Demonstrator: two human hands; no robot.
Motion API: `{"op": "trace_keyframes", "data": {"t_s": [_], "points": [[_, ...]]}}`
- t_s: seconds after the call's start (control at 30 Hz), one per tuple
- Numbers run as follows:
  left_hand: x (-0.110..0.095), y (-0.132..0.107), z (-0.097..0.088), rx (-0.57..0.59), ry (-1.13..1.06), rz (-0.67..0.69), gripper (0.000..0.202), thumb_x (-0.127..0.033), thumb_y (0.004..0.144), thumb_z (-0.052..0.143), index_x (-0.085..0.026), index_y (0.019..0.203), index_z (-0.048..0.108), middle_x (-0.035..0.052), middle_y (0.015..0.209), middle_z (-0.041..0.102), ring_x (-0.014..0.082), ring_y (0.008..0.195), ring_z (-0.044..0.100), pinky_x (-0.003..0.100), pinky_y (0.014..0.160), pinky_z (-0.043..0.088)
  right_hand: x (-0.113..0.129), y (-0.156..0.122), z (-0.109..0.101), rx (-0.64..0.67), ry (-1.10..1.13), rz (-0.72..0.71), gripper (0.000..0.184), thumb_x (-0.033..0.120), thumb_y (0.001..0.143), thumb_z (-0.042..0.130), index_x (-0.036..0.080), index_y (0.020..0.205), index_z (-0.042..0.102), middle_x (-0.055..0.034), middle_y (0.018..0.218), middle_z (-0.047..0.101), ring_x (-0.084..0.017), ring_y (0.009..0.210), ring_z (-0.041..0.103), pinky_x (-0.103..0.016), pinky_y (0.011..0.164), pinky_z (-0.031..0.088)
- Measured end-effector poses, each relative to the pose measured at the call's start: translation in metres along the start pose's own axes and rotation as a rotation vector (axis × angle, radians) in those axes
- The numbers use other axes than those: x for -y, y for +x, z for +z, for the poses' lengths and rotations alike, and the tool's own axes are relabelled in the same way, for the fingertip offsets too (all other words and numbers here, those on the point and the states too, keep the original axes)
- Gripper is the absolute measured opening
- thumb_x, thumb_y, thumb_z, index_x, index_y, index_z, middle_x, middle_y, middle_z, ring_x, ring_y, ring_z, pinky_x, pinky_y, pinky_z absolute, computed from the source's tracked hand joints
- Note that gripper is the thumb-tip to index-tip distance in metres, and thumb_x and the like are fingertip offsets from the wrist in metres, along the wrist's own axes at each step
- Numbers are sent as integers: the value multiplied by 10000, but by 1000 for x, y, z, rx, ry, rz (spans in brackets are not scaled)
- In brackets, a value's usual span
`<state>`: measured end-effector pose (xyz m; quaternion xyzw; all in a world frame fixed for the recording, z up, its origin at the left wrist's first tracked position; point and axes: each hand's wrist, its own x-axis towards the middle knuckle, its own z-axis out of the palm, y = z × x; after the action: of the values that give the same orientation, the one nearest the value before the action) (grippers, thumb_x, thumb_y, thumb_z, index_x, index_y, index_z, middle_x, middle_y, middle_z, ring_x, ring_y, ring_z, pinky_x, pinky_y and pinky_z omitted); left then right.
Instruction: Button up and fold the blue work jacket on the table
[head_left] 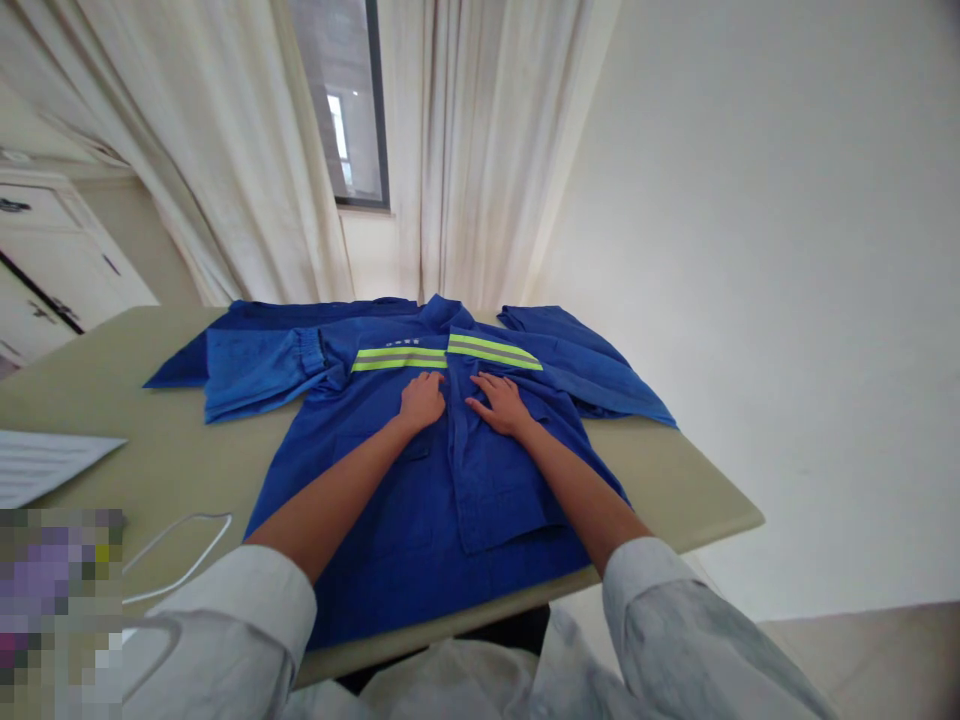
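Note:
A blue work jacket (pixel 390 500) lies spread flat on the table, front up, with a yellow-green reflective band (pixel 446 353) across the chest. Both sleeves stretch out sideways, and the front flap overlaps down the middle. My left hand (pixel 421 400) rests palm down on the chest, just below the band and beside the centre opening. My right hand (pixel 501 404) lies flat on the overlapping front panel, close to my left hand. Neither hand grips the cloth.
The jacket lies on a pale green-beige table (pixel 150 460) with a rounded edge. A sheet of paper (pixel 45 465) and a thin white cord (pixel 180 560) lie at its left. White curtains (pixel 225 150), a window (pixel 345 100) and a white cabinet (pixel 52 250) stand beyond.

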<state>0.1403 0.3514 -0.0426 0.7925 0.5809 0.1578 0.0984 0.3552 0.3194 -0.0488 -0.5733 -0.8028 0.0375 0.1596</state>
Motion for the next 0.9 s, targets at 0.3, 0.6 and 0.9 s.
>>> {"op": "trace_keyframes", "data": {"t_s": [0.3, 0.6, 0.9], "points": [[21, -77, -13, 208, 15, 208, 423, -97, 904, 538, -158, 1295, 687, 193, 1351, 679, 312, 1277, 645, 437, 1132, 468, 66, -40, -19, 187, 211, -205, 605, 390, 901, 746, 216, 1438, 529, -102, 1231, 663, -268, 1150, 636, -387, 1018, 504], [9, -130, -9, 189, 12, 305, 496, -174, 978, 457, -140, 1454, 595, 196, 1624, 476, 331, 1516, 439, 515, 1251, 344, 40, -87, -55, -18, 59, 32, 467, 12, 824, 459, 224, 1191, 655, -96, 1215, 612, -243, 1130, 612, -359, 1013, 499], [-20, -139, -29, 289, -64, 472, 176, -267, 966, 634, -252, 1112, 729, 78, 1246, 685, 272, 1137, 639, 409, 999, 506, 56, -121, -62, 6, 76, 153, 406, 427, 875, 795, 216, 1176, 620, -107, 1216, 635, -273, 1057, 667, -391, 932, 529]]}}
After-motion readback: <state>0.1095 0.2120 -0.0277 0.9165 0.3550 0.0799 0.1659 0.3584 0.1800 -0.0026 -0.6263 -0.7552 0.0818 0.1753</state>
